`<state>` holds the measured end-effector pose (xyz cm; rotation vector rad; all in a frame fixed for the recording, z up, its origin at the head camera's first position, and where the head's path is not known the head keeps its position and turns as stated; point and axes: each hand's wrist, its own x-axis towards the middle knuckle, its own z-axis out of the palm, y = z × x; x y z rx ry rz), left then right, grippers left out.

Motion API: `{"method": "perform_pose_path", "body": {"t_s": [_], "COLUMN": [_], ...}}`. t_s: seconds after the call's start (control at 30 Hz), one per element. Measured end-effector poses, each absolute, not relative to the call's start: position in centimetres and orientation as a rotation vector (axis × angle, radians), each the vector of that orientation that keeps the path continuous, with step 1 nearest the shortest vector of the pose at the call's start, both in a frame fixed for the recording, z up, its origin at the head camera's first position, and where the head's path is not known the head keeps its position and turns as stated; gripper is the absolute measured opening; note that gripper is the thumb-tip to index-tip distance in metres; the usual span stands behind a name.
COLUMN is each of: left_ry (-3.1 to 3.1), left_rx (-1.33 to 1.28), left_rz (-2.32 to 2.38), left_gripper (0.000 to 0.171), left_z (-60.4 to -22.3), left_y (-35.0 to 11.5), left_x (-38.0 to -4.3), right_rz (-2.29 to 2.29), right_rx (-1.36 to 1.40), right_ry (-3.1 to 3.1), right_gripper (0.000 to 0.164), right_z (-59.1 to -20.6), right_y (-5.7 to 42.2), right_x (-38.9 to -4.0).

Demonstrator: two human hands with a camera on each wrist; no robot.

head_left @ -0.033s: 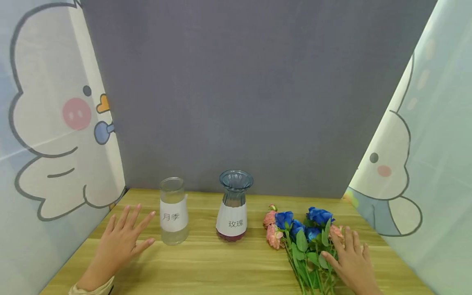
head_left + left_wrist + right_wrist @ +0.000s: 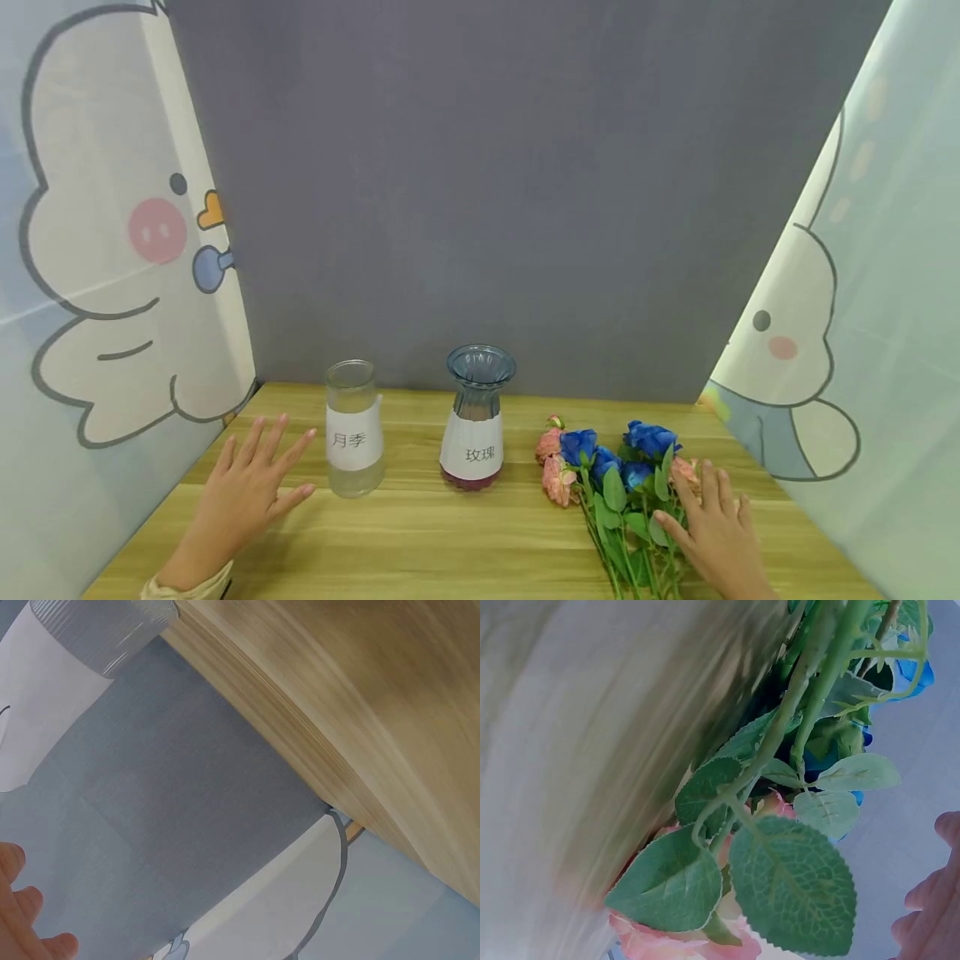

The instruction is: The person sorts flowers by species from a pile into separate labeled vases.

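Observation:
My left hand (image 2: 243,492) lies flat with spread fingers at the left, just beside a clear glass vase (image 2: 350,483) with a white paper label. To its right stands a blue-tinted flared vase (image 2: 481,371), also labelled, purplish at its base. On the right side, blue roses (image 2: 577,446) and pink flowers (image 2: 558,481) lie in a loose bunch with green stems. My right hand (image 2: 716,529), fingers extended, is at the bunch's right edge, overlapping a pink bloom; whether it touches is unclear. Leaves (image 2: 791,885) fill the right wrist view; the ribbed vase bottom (image 2: 112,630) shows in the left.
The wooden table (image 2: 420,550) reaches back to a dark grey backdrop (image 2: 480,192). Cloth panels with cartoon figures, a left panel (image 2: 90,208) and a right panel (image 2: 900,275), flank the table.

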<state>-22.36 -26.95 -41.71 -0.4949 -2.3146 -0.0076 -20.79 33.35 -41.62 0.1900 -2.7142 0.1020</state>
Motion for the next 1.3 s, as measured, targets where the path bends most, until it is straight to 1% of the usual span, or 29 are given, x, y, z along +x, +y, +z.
{"method": "perform_pose_path", "body": {"t_s": [0.6, 0.73, 0.87, 1.07, 1.3], "left_ry": [-2.346, -2.363, -2.369, -2.374, -2.396], "left_rx": [-0.490, -0.482, -0.481, -0.485, -0.474], "left_rz": [-0.035, -0.041, -0.047, -0.071, -0.128], "left_gripper": [0.068, 0.068, 0.069, 0.070, 0.074], "left_z": [-41.2, -41.0, -40.9, -40.2, -39.9], "left_y": [-26.9, -27.0, -27.1, -27.0, -26.7], "left_x": [-22.2, -22.2, -22.2, -22.6, -22.9], "right_rz": [0.125, 0.138, 0.188, 0.387, 0.809], "right_rx": [0.199, 0.197, 0.187, 0.208, 0.147], "right_ry": [-2.728, -2.733, -2.749, -2.712, -2.732], "right_gripper": [0.075, 0.073, 0.067, 0.057, 0.056], "right_z": [-41.4, -41.2, -40.9, -40.4, -39.0], "right_y": [33.3, 33.2, 33.2, 33.7, 34.6], "right_x": [-20.4, -20.4, -20.4, -20.6, -20.3]}}
